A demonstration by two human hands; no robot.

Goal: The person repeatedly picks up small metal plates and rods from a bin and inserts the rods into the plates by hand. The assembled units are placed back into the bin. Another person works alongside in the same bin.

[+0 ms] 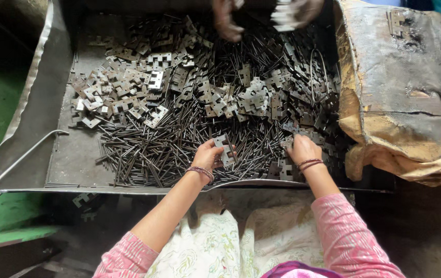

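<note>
Left grip [207,154] closed around a hinge plate [224,148]; right grip [303,149] down in the heap.
We see both over the metal tray [66,154], among thin pins [153,149]; whether the right fingers clasp anything, we cannot tell.

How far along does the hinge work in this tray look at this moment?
Done: nothing shows as a finished batch. In hand: the left hand holds a hinge plate with a pin against it; the right hand reaches into the loose plates. Left: most of it, judging by the heap of plates and pins across the metal tray. Another person's hands work at the far edge.
</note>
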